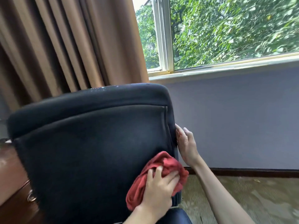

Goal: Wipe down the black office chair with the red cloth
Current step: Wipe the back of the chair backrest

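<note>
Left hand (159, 186) presses flat with spread fingers (159, 171); right hand (186, 143), arm extended, has its fingers curled around an edge.

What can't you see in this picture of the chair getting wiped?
- Chair base and wheels: head view, cut off by the bottom edge and hidden behind the backrest.
- Right hand fingertips: curled behind the backrest's edge.
- Part of the cloth: covered by the left hand, whose fingers look blurred.
- Brown desk at left: mostly behind the chair, cut off by the edge.
- Leaves outside the window: blurred.
</note>
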### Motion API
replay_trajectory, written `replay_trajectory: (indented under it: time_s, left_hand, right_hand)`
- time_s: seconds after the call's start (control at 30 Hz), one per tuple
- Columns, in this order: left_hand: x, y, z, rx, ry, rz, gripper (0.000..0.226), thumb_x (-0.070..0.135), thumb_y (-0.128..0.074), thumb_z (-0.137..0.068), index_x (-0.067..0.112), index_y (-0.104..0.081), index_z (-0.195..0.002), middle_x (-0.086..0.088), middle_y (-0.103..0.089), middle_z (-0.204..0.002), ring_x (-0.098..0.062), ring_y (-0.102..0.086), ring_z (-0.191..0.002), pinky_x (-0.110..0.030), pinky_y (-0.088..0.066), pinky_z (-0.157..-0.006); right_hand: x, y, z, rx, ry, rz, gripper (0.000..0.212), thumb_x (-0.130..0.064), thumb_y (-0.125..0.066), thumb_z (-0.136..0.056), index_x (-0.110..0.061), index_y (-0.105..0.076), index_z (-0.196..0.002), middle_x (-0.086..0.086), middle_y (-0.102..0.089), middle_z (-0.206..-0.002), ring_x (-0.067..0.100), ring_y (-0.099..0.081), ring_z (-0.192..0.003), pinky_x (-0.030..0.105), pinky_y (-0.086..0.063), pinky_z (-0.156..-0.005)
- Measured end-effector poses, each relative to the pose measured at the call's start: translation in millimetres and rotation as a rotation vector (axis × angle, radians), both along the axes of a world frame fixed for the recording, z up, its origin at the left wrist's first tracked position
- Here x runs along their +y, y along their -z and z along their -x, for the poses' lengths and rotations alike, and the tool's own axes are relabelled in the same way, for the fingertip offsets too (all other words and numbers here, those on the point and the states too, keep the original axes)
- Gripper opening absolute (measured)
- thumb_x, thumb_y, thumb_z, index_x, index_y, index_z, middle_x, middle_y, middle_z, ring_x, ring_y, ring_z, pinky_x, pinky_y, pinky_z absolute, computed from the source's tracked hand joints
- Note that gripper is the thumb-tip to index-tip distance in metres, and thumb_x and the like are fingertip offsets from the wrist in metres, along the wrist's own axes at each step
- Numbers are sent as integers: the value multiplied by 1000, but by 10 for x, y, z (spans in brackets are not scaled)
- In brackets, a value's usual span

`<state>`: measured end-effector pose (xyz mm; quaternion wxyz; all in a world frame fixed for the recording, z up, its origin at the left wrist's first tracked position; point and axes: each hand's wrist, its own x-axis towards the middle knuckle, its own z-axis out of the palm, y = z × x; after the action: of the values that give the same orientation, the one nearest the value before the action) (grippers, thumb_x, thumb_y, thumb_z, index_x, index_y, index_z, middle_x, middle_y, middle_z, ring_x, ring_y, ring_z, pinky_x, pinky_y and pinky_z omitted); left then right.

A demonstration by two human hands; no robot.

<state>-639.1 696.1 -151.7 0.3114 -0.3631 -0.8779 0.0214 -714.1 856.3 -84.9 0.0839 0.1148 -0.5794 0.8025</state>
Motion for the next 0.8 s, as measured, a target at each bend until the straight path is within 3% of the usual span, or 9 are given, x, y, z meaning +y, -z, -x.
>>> replay_trajectory:
  time_s: [0.07, 0.13, 0.23, 0.3, 0.43, 0.5, 0.6, 0.7, 0.8]
  left_hand:
    - [-207, 315, -67, -41, 66, 78, 58, 22, -70, -49, 34, -74, -106, 24, -65, -119, -21, -45, -99, -36, -34, -83]
    - [-400, 202, -8, 43, 128, -48, 46, 18, -65, -63, 33, -74, -105, 24, -66, -118, -22, -46, -100, -37, -36, -83]
    - [-528, -660, 247, 239, 60, -327, 41, 9, -61, -75, 26, -74, -109, 14, -68, -118, -24, -47, -97, -35, -39, -81]
    - [-639, -1432, 454, 316, -127, -524, 49, 7, -58, -74, 27, -70, -116, 2, -68, -118, -28, -46, -101, -38, -37, -87]
    - [-798, -2300, 729, 340, -380, -545, 62, 8, -60, -73, 29, -59, -131, 13, -57, -136, -41, -41, -120, -50, -34, -98]
    - [-712, -2086, 700, 355, -358, -444, 58, 8, -63, -75, 30, -60, -129, 14, -56, -136, -45, -42, -120, -52, -39, -93]
    - [-618, -1033, 457, 347, -235, -338, 58, 8, -65, -75, 30, -62, -128, 14, -56, -138, -43, -45, -116, -52, -42, -86]
    - [-804, 44, 164, 303, -128, -205, 54, 16, -73, -76, 34, -63, -125, 17, -55, -139, -33, -48, -107, -47, -45, -79]
    - [-1373, 42, 115, 351, -166, -232, 44, 19, -70, -83, 36, -64, -123, 20, -58, -133, -28, -47, -105, -43, -43, -82]
  right_hand:
    - [-51, -23, 9, -7, 31, -37, 42, -38, -16, -107, -31, -55, -124, -22, -67, -119, -12, -57, -115, 14, -38, -106]
    - [-102, -35, -2, -23, 84, -82, 42, -43, -23, -106, -30, -56, -128, -20, -68, -121, -10, -57, -116, 12, -44, -98]
    - [-188, -15, -35, -14, 189, -188, 68, -69, -40, -94, -24, -47, -144, -9, -53, -145, 3, -46, -135, 32, -35, -117]
    - [-263, -25, -57, 0, 253, -247, 89, -80, -41, -84, -22, -37, -151, -10, -43, -152, 3, -37, -140, 33, -28, -120]
    - [-390, -44, -62, 34, 383, -326, 104, -87, -46, -74, -19, -30, -152, -5, -41, -151, 9, -39, -139, 38, -32, -118]
    - [-459, -71, -46, 55, 459, -348, 96, -78, -52, -79, -19, -30, -151, -4, -42, -148, 11, -42, -135, 36, -36, -115]
    - [-579, -139, 12, 56, 594, -375, 84, -68, -58, -84, -19, -33, -147, -7, -44, -137, 11, -46, -127, 30, -38, -106]
    - [-630, -100, 47, 47, 717, -404, 85, -74, -53, -83, -20, -35, -146, -3, -47, -140, 17, -50, -127, 40, -42, -108]
    - [-669, -52, 62, 58, 769, -432, 85, -77, -47, -80, -20, -37, -143, 2, -52, -139, 23, -53, -125, 48, -42, -107]
